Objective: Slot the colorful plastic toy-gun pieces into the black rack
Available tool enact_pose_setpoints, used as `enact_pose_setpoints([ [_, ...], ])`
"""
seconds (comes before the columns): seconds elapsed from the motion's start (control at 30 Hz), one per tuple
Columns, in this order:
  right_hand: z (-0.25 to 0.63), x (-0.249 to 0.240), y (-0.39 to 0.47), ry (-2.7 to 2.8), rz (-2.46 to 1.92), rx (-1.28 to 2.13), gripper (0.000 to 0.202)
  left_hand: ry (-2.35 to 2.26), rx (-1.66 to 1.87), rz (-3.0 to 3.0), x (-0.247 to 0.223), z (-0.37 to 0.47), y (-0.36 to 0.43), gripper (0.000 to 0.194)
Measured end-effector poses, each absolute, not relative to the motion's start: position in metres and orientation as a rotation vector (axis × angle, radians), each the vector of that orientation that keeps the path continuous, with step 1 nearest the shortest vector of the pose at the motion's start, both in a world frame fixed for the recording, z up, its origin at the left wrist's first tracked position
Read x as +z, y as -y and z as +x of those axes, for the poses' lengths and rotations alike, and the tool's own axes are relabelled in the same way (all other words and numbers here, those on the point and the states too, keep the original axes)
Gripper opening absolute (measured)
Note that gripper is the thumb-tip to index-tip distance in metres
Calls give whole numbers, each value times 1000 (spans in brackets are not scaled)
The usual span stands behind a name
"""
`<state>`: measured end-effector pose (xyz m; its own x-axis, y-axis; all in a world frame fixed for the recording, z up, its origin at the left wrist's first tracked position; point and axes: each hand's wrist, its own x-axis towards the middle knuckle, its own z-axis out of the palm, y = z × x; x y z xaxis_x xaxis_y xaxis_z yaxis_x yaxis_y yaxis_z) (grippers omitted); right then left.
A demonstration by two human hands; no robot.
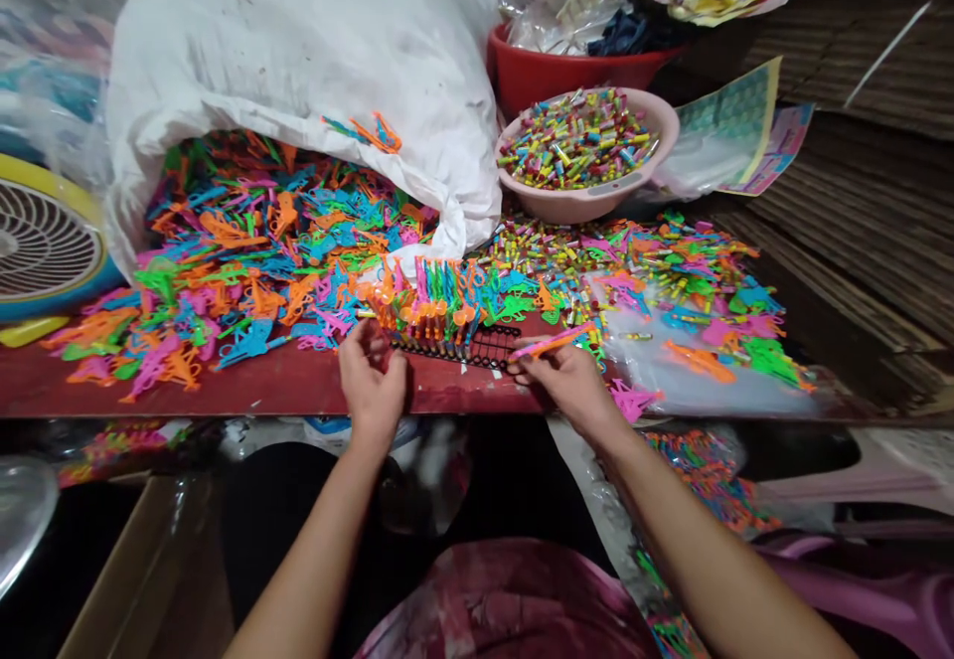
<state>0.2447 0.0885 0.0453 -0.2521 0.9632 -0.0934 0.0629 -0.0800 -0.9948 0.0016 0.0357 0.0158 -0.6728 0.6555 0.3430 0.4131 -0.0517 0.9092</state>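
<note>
My right hand (562,376) pinches a long, thin pink and orange plastic toy (556,341) over the right end of a black rack (492,349). The rack has a grid of round slots and lies near the table's front edge. A row of orange, pink, green and blue plastic toys (439,291) stands upright in its left and middle part; slots at the right show bare. At the rack's left end my left hand (371,381) has its fingers curled against it, partly hidden by the orange toys.
A white sack (313,53) spills a pile of colourful plastic toys (260,232) onto the red table (245,396). Behind are a pink basin (588,204) of small coloured tubes and a red basin (581,71). A fan (49,242) stands left; cardboard stacks (850,162) rise right.
</note>
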Motion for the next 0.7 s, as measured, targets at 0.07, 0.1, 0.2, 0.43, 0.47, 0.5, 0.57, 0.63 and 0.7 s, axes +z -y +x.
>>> enact_pose_setpoints([
  [0.07,237,41,-92,1377,-1195,1359,41,-1869,1750,1226,11,-10,-51,70],
  [0.1,234,39,-93,1380,-1212,1304,41,-1817,1732,1251,9,-12,-57,72],
  [0.2,226,33,-93,1440,-1304,1127,39,-1806,1707,1276,5,-12,-65,70],
  [0.43,219,36,-81,1640,-1441,821,42,-1991,1597,1295,4,6,-37,60],
  [0.47,219,37,-79,1665,-1441,757,42,-2011,1596,1298,4,9,-32,60],
  [0.5,219,38,-78,1688,-1439,686,41,-2026,1600,1300,4,12,-28,62],
  [0.57,218,39,-77,1733,-1434,559,41,-2036,1611,1303,5,16,-21,64],
  [0.63,217,39,-77,1779,-1414,477,39,-2024,1609,1294,6,17,-17,64],
  [0.7,216,39,-78,1827,-1376,444,36,-2002,1605,1292,5,16,-17,63],
])
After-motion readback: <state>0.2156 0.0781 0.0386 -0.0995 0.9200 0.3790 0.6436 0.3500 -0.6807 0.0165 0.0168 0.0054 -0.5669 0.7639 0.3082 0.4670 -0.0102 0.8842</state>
